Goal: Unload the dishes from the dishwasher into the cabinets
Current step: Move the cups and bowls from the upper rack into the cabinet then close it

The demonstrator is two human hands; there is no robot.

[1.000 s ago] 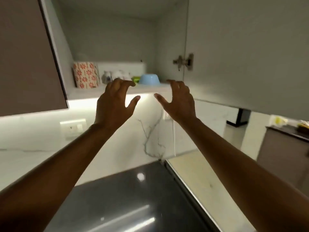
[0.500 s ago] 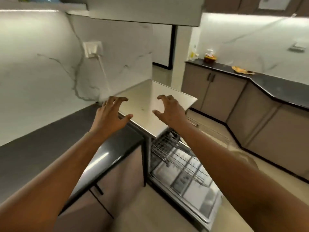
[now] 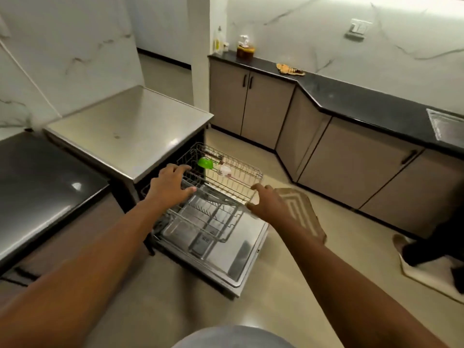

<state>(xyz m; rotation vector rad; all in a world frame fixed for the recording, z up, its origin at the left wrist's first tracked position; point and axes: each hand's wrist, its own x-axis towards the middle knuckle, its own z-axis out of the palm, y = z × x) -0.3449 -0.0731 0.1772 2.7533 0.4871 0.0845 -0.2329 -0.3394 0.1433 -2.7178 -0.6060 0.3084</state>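
Note:
The dishwasher (image 3: pixel 233 262) stands open below me, its door folded down and both wire racks pulled out. In the upper rack (image 3: pixel 241 177) lie a green bowl (image 3: pixel 205 163) and a small pale item (image 3: pixel 225 170). The lower rack (image 3: pixel 206 219) looks bare. My left hand (image 3: pixel 170 185) hovers over the upper rack's near left corner, fingers spread, holding nothing. My right hand (image 3: pixel 270 205) hangs over that rack's front right corner, fingers apart and empty.
A steel worktop (image 3: pixel 130 129) covers the dishwasher; a dark counter (image 3: pixel 37 182) lies to its left. Base cabinets under a black counter (image 3: pixel 351 96) run along the right wall, with jars (image 3: pixel 244 49) and a sink (image 3: pixel 448 126). Another person's legs (image 3: pixel 431 247) stand on a mat at right.
My view dropped from the open upper cabinet down to the dishwasher. Both empty hands came down from the shelf to just above the upper rack.

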